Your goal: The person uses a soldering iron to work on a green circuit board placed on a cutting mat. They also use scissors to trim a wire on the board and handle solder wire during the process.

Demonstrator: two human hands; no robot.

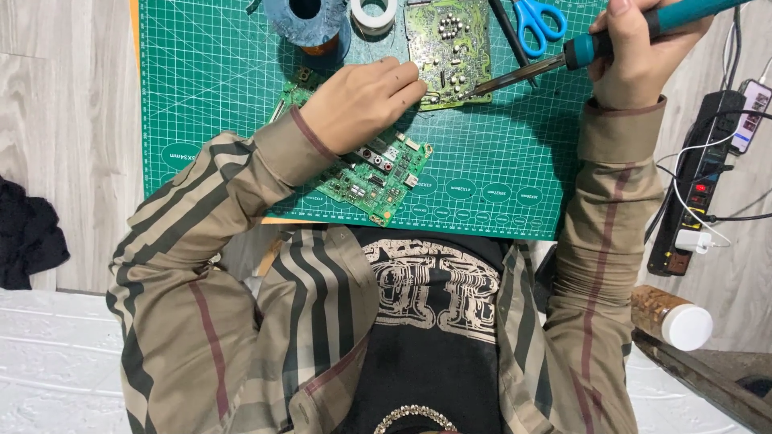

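1. Two circuit boards lie on the green cutting mat (498, 161): a pale board (447, 50) at the top, a green board (378, 181) under the left forearm.
2. The left hand (362, 100), fingers curled together, presses the pale board's edge.
3. The right hand (635, 52) grips a soldering iron (563, 60), tip at that board's lower corner.
4. Scissors (537, 20), tape roll (375, 12) and a solder spool (305, 20) sit at the top; a power strip (696, 193) lies right.

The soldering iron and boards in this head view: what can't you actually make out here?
- Soldering iron: handle end cut off by the top edge; grip covered by the right hand.
- Circuit board: the joint at the tip is too small.
- Lower green board: partly hidden under the left hand.
- Scissors: blades cut off at top.
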